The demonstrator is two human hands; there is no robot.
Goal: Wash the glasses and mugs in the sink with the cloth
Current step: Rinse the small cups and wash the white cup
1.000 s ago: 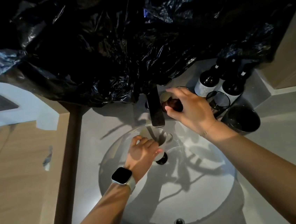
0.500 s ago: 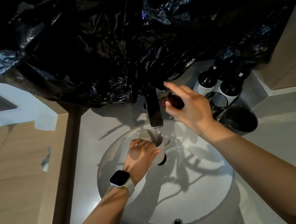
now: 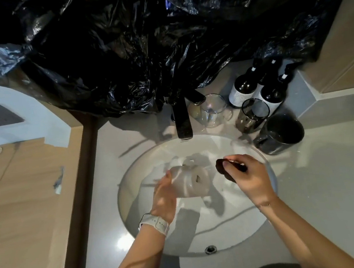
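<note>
Between right hand (image 3: 249,178) fingertips, dark cloth (image 3: 221,168)

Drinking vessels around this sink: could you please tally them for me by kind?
Clear glass mugs: 2, one in the left hand, one by the tap
Dark glass tumbler: 1
Black mug: 1
Total: 4

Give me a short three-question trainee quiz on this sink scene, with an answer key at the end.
1. True or false: the left hand holds the white mug over the sink.
2. What does the right hand pinch? A) dark cloth B) a bottle C) the faucet
3. Which stands nearest the faucet: the clear glass mug, the smoked glass or the black mug?

Key: 1 true; 2 A; 3 clear glass mug.
</note>
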